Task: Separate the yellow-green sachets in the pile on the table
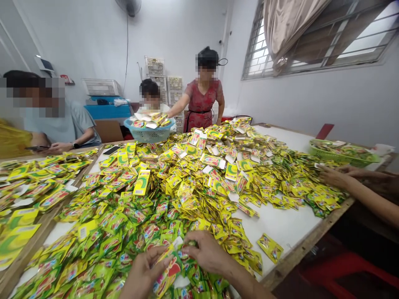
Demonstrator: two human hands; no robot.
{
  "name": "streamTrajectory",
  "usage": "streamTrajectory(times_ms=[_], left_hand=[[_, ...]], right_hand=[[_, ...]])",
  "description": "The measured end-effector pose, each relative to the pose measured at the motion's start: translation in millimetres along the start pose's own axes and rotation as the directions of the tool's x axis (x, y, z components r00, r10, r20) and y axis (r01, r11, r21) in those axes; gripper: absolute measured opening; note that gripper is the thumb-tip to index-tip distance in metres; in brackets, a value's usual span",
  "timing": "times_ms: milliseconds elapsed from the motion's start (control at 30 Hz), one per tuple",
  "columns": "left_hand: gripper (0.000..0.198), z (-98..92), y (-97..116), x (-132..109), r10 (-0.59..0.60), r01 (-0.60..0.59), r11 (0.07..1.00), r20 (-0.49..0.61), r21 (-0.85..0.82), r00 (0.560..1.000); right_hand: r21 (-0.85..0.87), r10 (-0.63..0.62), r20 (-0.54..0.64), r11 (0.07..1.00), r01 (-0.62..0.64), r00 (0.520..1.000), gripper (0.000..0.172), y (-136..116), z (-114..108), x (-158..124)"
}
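We have a big white table [282, 218] with a heap of packets [182, 193] on it. Close to us, our left hand [141, 272] curls around a yellow box [170, 274] that points, long ways, away and to the right. Our right hand [205, 251], half curled, is nearer its far end; we can't tell if it pinches anything

Wht tbl [288, 224] heaped w/ pkts [191, 197], bxs [141, 182].

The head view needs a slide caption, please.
Left hand holds a yellow carton, right hand at its end, among heaped packets.
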State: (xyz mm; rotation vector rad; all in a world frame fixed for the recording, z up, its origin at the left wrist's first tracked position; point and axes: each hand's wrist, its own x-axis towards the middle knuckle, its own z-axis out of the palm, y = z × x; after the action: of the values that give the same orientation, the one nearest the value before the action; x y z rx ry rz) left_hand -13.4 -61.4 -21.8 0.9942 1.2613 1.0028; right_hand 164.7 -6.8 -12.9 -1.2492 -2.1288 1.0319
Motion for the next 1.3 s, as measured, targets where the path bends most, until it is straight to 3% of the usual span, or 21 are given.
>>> streamTrajectory(times_ms=[67, 133, 200, 267, 333, 400, 467, 567, 667, 733, 833, 900, 967, 1033, 1133, 1300], left_hand=[[0.027, 4.4, -6.0, -0.4, 0.001, -0.002, 0.999, 0.013, 0.045, 1.0], [0.028, 7.7, -16.1, 0.8, -0.014, 0.012, 0.998, 0.026, 0.06, 1.0], [0.032, 8.4, -27.0, 3.9, -0.057, 0.056, 0.998, 0.039, 0.04, 0.998], [0.036, 5.7, -35.4, 8.1, -0.111, 0.111, 0.994, 0.044, -0.004, 0.993], [0.037, 1.0, -39.6, 12.5, -0.134, 0.136, 0.99, 0.026, -0.048, 0.991], [0.036, -3.1, -40.4, 16.2, -0.135, 0.132, 0.987, -0.023, -0.09, 0.991], [0.035, -5.1, -39.5, 18.7, -0.124, 0.115, 0.985, -0.065, -0.129, 0.99], [0.035, -4.8, -36.8, 20.0, -0.116, 0.093, 0.979, -0.12, -0.179, 0.986], [0.036, -4.2, -31.3, 18.5, -0.109, 0.078, 0.981, -0.17, -0.178, 0.979], [0.036, -4.1, -26.1, 16.4, -0.107, 0.082, 0.984, -0.16, -0.156, 0.981], [0.036, -3.6, -19.0, 12.7, -0.115, 0.097, 0.986, -0.136, -0.138, 0.984], [0.036, -3.1, -15.8, 10.3, -0.118, 0.104, 0.985, -0.1, -0.14, 0.988], [0.037, -2.8, -13.6, 8.1, -0.121, 0.114, 0.982, -0.042, -0.153, 0.992], [0.036, -2.8, -11.8, 5.7, -0.101, 0.099, 0.983, -0.004, -0.154, 0.995], [0.036, -3.4, -9.7, 2.5, -0.057, 0.054, 0.994, -0.03, -0.093, 0.998], [0.038, -2.3, -9.6, 2.1, -0.088, 0.087, 0.995, -0.014, -0.051, 0.996]], right_hand=[[-0.075, 0.05, 0.07, 0.996, -0.045, 0.996, 0.005, 2.2, 3.4, -3.8], [-0.104, 0.101, 0.089, 0.99, -0.092, 0.991, 0.017, 8.7, 8.3, -7.8], [-0.023, 0.119, 0.128, 0.993, -0.117, 0.985, 0.033, 16.1, 10.7, -10.1], [0.133, 0.091, 0.167, 0.985, -0.114, 0.982, 0.037, 21.2, 6.4, -9.3], [0.155, 0.082, 0.072, 0.984, -0.092, 0.994, 0.024, 23.2, -4.8, -5.1], [-0.076, 0.093, -0.177, 0.991, -0.108, 0.98, 0.017, 23.9, -17.2, 1.6], [-0.377, 0.052, -0.355, 0.905, -0.194, 0.933, 0.018, 25.7, -23.4, 8.2], [-0.574, -0.043, -0.332, 0.802, -0.165, 0.942, 0.014, 31.0, -15.4, 12.2], [-0.446, -0.121, -0.344, 0.894, -0.049, 0.931, 0.01, 32.8, -1.6, 8.0], [-0.186, -0.041, -0.363, 0.982, -0.029, 0.931, 0.009, 28.8, 0.6, 3.8], [0.255, 0.084, -0.206, 0.967, -0.03, 0.975, 0.013, 17.6, -4.6, 1.1], [0.37, 0.06, -0.074, 0.929, -0.029, 0.995, 0.012, 12.3, -6.6, 2.6], [0.342, 0.043, -0.006, 0.939, -0.038, 0.999, 0.011, 11.9, -5.2, 5.5], [0.265, 0.059, -0.016, 0.963, -0.053, 0.998, 0.01, 15.6, -2.6, 8.3], [0.196, 0.047, -0.021, 0.98, -0.042, 0.999, 0.008, 22.2, -2.7, 10.9], [0.115, 0.022, 0.136, 0.993, -0.038, 0.99, 0.015, 17.1, -9.1, 13.9]])
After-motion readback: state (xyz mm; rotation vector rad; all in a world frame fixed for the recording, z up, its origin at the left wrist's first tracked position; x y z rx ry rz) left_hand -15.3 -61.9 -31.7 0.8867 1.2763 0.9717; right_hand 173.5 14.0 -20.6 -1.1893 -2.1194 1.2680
